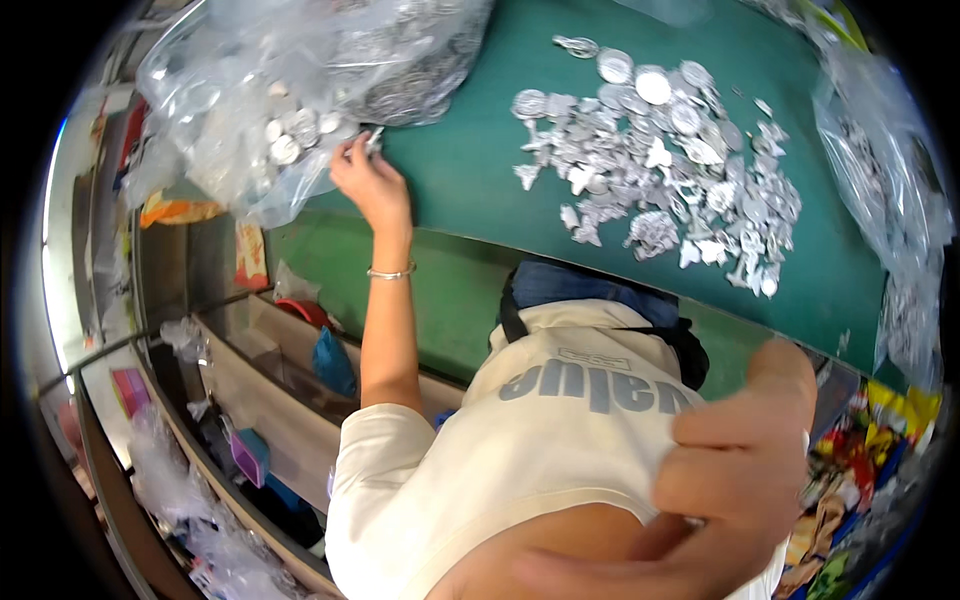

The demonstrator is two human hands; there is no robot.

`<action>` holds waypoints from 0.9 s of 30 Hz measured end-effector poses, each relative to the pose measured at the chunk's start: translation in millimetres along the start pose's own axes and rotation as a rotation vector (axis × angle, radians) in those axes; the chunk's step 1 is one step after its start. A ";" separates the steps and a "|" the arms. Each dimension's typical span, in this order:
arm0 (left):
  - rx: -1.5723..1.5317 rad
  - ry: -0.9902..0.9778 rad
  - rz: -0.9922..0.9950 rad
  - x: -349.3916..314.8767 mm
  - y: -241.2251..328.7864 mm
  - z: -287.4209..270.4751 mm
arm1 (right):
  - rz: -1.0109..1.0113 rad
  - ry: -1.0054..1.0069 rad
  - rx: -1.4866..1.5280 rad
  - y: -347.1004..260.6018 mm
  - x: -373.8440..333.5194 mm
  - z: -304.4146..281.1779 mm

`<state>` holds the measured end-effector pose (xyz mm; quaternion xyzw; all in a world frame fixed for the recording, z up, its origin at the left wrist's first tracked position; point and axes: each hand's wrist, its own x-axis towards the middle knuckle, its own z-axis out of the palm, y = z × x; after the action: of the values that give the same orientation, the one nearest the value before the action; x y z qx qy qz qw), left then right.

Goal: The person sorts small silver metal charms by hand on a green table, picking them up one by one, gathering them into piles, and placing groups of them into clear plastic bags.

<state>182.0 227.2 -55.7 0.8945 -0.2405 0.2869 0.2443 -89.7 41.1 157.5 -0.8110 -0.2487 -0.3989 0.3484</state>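
Observation:
My left hand (372,185) is at the left part of the green table (455,185), beside a large clear plastic bag (215,70). Its fingertips pinch a small silvery metal piece (374,142). Round silvery discs (290,135) lie in the bag's near part, close to those fingers. My right hand (740,470) is raised close to the camera at the lower right, blurred, with its fingers curled in. What it holds, if anything, I cannot make out. A loose pile of silvery metal charms and discs (650,150) is spread across the table's middle and right.
Another clear bag with metal pieces (880,170) hangs along the table's right edge. Below it is a heap of colourful wrappers (850,470). At lower left are beige shelf compartments (270,410) with a blue pouch (333,362) and crumpled clear plastic (165,480).

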 end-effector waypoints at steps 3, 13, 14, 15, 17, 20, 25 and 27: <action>-0.100 0.007 0.059 -0.3 51.3 -7.3 | 0.053 -0.045 0.124 -6.5 -3.6 2.4; -0.581 -0.520 0.331 -29.9 172.5 3.4 | 0.884 0.278 -0.461 20.5 -48.0 -23.3; -0.562 -0.533 0.370 -33.1 171.9 6.5 | 0.634 -0.081 -0.161 72.8 -45.4 -31.9; -0.501 -0.540 0.412 -31.9 174.5 9.0 | 0.747 -0.079 -0.175 104.4 -73.8 -13.1; -0.379 -0.539 0.485 -28.4 181.3 14.9 | 0.786 -0.213 -0.164 135.6 -104.8 6.4; -0.419 -0.519 0.426 -30.0 175.0 23.7 | 0.769 -0.457 -0.544 157.6 -122.0 22.1; -0.465 -0.539 0.332 -28.4 163.1 22.5 | 0.720 -0.577 -0.690 163.2 -119.2 32.4; -0.477 -0.500 0.312 -29.4 163.0 20.5 | 0.735 -0.605 -0.674 166.6 -117.2 28.0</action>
<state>76.0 99.3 -40.1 0.8076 -0.4859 0.0296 0.3328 -28.3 -57.8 -12.0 -0.9880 0.1010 -0.0596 0.1001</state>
